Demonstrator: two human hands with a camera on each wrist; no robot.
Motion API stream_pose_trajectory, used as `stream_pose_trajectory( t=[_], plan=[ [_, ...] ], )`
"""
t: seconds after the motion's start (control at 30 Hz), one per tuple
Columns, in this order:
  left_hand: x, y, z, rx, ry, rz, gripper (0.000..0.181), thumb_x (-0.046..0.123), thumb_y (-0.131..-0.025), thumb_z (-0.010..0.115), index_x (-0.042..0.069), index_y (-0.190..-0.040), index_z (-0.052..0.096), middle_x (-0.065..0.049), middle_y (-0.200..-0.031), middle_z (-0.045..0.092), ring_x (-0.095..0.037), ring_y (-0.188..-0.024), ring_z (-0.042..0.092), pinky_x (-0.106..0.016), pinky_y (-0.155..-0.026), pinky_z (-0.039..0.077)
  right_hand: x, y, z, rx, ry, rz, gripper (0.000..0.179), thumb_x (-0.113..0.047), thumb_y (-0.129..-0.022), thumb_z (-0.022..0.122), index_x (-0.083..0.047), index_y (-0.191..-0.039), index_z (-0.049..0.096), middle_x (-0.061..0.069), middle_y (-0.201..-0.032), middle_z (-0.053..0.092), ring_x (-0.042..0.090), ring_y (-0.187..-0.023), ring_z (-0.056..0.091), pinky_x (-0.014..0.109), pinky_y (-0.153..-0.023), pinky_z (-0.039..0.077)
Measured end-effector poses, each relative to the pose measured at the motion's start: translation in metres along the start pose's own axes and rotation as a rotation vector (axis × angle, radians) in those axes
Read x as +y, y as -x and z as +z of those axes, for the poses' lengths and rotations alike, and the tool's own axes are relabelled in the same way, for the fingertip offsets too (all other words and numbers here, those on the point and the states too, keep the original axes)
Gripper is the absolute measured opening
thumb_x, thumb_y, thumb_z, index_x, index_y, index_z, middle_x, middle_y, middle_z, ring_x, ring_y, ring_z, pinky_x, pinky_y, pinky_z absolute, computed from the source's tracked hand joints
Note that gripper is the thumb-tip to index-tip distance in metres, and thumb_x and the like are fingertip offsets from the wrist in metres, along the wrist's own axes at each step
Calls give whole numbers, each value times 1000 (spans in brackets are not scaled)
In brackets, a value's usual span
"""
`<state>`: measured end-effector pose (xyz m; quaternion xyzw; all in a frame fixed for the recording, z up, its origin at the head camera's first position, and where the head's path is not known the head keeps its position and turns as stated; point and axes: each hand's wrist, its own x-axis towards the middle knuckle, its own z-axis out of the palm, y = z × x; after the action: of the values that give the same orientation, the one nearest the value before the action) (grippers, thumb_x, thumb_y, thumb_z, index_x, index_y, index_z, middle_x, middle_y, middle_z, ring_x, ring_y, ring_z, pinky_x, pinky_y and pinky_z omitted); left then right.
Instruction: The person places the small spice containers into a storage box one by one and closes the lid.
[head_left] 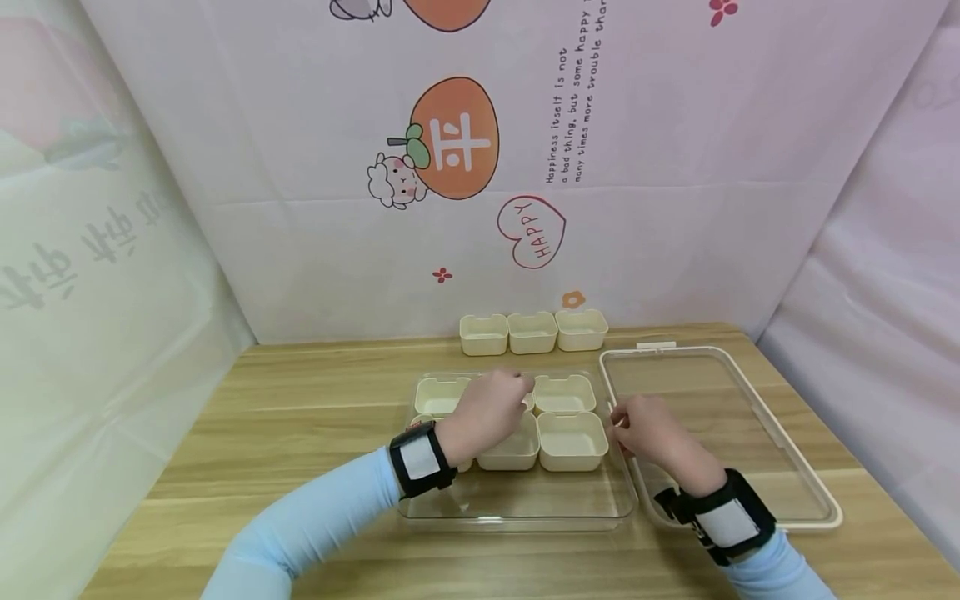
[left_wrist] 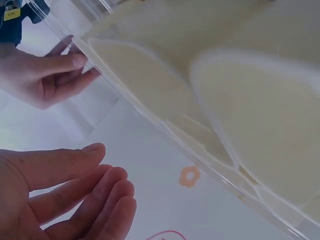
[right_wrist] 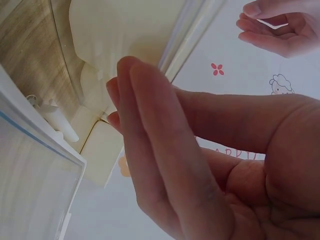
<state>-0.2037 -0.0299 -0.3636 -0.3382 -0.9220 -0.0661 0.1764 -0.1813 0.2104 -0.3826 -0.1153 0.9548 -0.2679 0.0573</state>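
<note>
My left hand [head_left: 487, 417] is held over a clear plastic box [head_left: 517, 521] on the table. Its thumb and fingers curve loosely with a gap between them and nothing in it. Under it, two rows of small cream bins stand inside the box, among them a front right bin [head_left: 573, 446] and a back right bin [head_left: 564, 396]. The hand and wrist hide part of the left and middle bins. At the box's right side wall is my right hand [head_left: 651, 429], its loosely bent fingers [right_wrist: 155, 115] right at the rim, between the box and a clear lid.
The clear lid with a cream frame [head_left: 780, 440] lies flat on the table, right of the box. Several loose cream bins [head_left: 532, 333] stand in a row behind the box, against the printed cloth backdrop [head_left: 300, 208]. Wood-grain table [head_left: 285, 433] extends to the left.
</note>
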Motion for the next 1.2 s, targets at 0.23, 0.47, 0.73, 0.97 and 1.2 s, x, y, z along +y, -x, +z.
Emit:
stream_pose_trajectory(
  t=[0.23, 0.47, 0.73, 0.97, 1.2],
  plan=[
    [-19, -9, 2, -8, 27, -36, 10, 0, -80, 66, 9, -85, 67, -2, -77, 62, -15, -73, 63, -19, -52, 46, 1, 0, 0, 1, 4, 10, 18, -3, -83, 64, 11, -94, 64, 11, -72, 69, 16, -54, 64, 29, -55, 51],
    [-33, -19, 5, -25, -34, -101, 20, -3, -82, 57, 10, -92, 69, -4, -80, 63, -16, -69, 60, -24, -44, 41, 1, 0, 0, -7, 8, 24, 18, -3, -84, 61, 11, -95, 65, 11, -73, 69, 15, -55, 64, 29, -55, 51],
    [-50, -32, 12, -13, -67, -146, 21, -5, -83, 53, 10, -81, 68, -3, -73, 60, -17, -65, 60, -26, -42, 40, 1, 0, 0, 8, 24, 6, 14, -3, -83, 62, 8, -91, 66, 8, -68, 68, 13, -53, 63, 28, -55, 50],
    [-59, -41, 13, -30, -75, -174, 18, -5, -81, 55, 9, -76, 64, -3, -68, 55, -15, -61, 54, -27, -40, 38, 0, 1, 1, 15, 30, 9, 14, -3, -83, 62, 7, -91, 67, 7, -68, 68, 13, -52, 63, 28, -55, 50],
    [-70, -51, 16, -42, -100, -191, 16, -5, -79, 58, 10, -73, 61, -3, -67, 55, -16, -63, 55, -26, -43, 38, 0, 1, 2, 9, 22, 24, 13, -3, -83, 62, 6, -91, 67, 6, -68, 68, 12, -53, 62, 27, -55, 49]
  ],
)
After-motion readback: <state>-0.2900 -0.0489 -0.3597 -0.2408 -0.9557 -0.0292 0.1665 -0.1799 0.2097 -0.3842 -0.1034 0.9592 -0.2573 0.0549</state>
